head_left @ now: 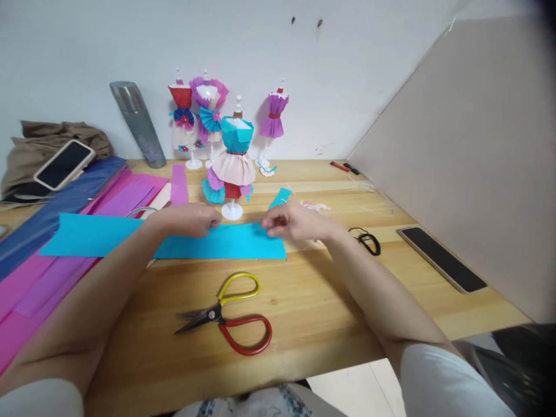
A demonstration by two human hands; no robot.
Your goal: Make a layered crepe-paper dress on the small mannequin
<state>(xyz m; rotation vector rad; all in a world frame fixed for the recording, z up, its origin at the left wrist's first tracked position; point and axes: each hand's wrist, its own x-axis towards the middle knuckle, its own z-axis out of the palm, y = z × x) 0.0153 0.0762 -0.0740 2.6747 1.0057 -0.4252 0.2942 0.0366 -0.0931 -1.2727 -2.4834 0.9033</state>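
Note:
A long turquoise crepe paper strip (226, 246) lies across the wooden table. My left hand (193, 220) has its fingers curled at the strip's far edge, left of its middle. At the same edge, near the right end, my right hand (297, 221) is closed with thumb and fingertips on the paper. Just beyond the hands stands a small dress form (238, 165) on a white base, dressed in a turquoise top and a pale pink skirt over purple, red and turquoise layers. Scissors (223, 313) with one yellow and one red handle lie nearer me, blades slightly apart.
Several dressed forms (183, 119) stand along the wall beside a grey bottle (139, 124). Pink and purple paper sheets (47, 281) cover the left side, with a phone (65, 165) behind. On the right are a black cord loop (370, 242) and another phone (441, 258).

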